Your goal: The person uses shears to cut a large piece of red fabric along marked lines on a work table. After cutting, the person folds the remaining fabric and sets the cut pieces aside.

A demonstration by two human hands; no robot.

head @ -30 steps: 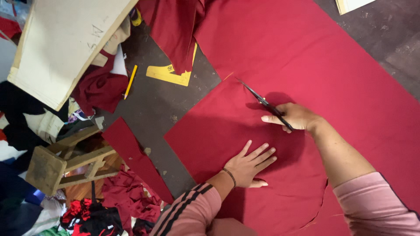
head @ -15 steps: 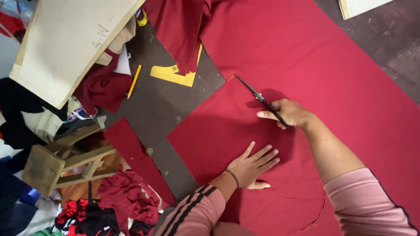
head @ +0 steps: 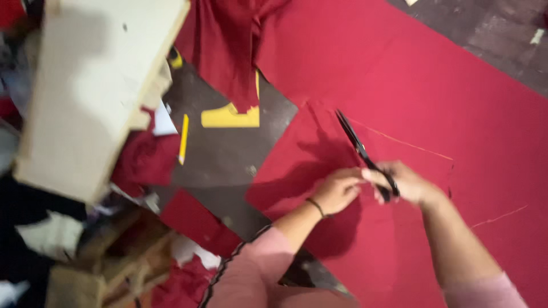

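A pale board point(head: 91, 85) leaned at far left, a yellow pencil point(head: 183, 138) and yellow paper pattern point(head: 231, 117) on the dark floor point(head: 228, 159) beside it. Your left hand point(head: 337, 191) pinched the red cloth point(head: 399, 68); just right of it, your right hand point(head: 408, 183) gripped black scissors point(head: 359, 147), blades pointing up-left, away from you.

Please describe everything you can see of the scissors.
The scissors have long, dark, slim blades that look like metal, and black handles. The blades seem nearly closed and point up and to the left, over the red fabric spread on the floor. The right hand grips the handles, and the left hand comes up beside them, at the handle end. The picture is slightly blurred.
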